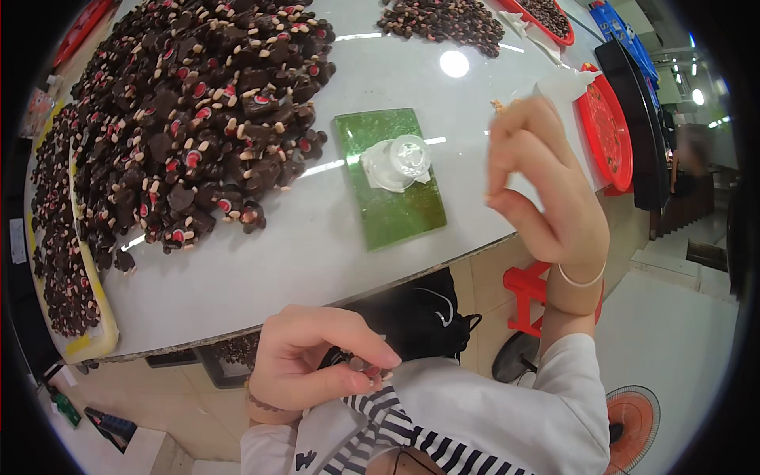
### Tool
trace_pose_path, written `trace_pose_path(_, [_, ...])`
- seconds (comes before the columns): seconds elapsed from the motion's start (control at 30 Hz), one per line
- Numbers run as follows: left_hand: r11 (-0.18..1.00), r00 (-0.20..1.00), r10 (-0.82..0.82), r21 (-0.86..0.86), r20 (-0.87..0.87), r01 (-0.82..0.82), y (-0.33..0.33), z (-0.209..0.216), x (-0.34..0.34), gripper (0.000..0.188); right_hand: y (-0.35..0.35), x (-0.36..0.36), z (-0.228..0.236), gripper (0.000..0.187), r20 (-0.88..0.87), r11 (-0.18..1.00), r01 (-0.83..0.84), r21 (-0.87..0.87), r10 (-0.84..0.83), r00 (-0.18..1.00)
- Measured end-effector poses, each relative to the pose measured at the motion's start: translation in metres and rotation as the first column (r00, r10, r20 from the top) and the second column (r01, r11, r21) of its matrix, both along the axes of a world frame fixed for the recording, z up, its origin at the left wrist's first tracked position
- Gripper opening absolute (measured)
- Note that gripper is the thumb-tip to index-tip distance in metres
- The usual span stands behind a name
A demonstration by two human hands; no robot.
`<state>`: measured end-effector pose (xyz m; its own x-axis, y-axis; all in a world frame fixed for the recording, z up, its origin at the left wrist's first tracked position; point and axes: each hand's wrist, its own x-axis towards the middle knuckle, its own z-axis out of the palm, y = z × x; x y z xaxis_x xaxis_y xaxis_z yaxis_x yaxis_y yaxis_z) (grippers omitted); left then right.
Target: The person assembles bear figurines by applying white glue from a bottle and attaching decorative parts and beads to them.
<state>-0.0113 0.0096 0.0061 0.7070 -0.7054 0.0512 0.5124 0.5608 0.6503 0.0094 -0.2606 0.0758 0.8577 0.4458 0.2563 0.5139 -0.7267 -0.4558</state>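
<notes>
Small dark piece (pixel 354 362), pinched between thumb and fingertips of the left hand (pixel 317 360), sits below the near edge of the white table (pixel 317 253), close over the striped clothing (pixel 380 419); most of it is hidden by the fingers, so its shape and kind cannot be made out; the left hand's fingers are curled narrow around it.

Right hand (pixel 542 186) is raised above the table's right edge, wrist bent, a thin bangle (pixel 582 279) on it; its fingers are gathered loosely, tips close together, and something tiny and pale shows at the fingertips near the top, too small and blurred to tell whether it is held.

Towards the table's middle lies a green rectangular pad (pixel 388 178) with a clear plastic cup-like thing (pixel 400 161) on it, its exact form hard to read through the glare; a large heap of dark brown pieces with red and cream spots (pixel 190 119) covers the left half, running off the far edge of the view; a smaller heap (pixel 443 22) at the far edge is cut off; a red tray (pixel 606 127) at the right edge is partly hidden behind the right hand; a yellow tray (pixel 91 340) at the left corner holds more dark pieces.
</notes>
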Motion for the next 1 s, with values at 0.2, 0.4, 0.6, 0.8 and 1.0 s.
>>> trace_pose_path(0.2, [0.999, 0.999, -0.019, 0.03, -0.029, 0.02, 0.012, 0.0, -0.003, 0.02, 0.017, 0.036, -0.002, 0.014, 0.102, 0.978, -0.105, -0.178, 0.124, 0.987])
trace_pose_path(0.4, [1.0, 0.999, 0.026, 0.006, -0.041, -0.026, 0.016, -0.003, -0.002, 0.019, 0.026, 0.042, 0.006, 0.013, 0.089, 0.922, -0.14, -0.361, 0.183, 0.979])
trace_pose_path(0.6, [0.983, 0.965, 0.152, -0.069, -0.213, -0.17, 0.005, 0.001, -0.007, 0.022, 0.045, 0.018, 0.014, 0.014, -0.009, 0.999, 0.034, 0.019, -0.034, 0.999])
trace_pose_path(0.8, [0.953, 0.954, -0.081, -0.304, -0.288, -0.011, -0.015, -0.009, -0.005, 0.031, 0.081, -0.03, -0.028, 0.021, -0.277, 0.684, 0.123, 0.719, 0.12, 0.953])
trace_pose_path(1.0, [0.965, 0.944, -0.089, -0.261, -0.316, 0.004, -0.02, -0.006, -0.005, 0.03, 0.072, -0.038, -0.033, 0.019, -0.181, 0.75, 0.047, 0.66, 0.098, 0.979])
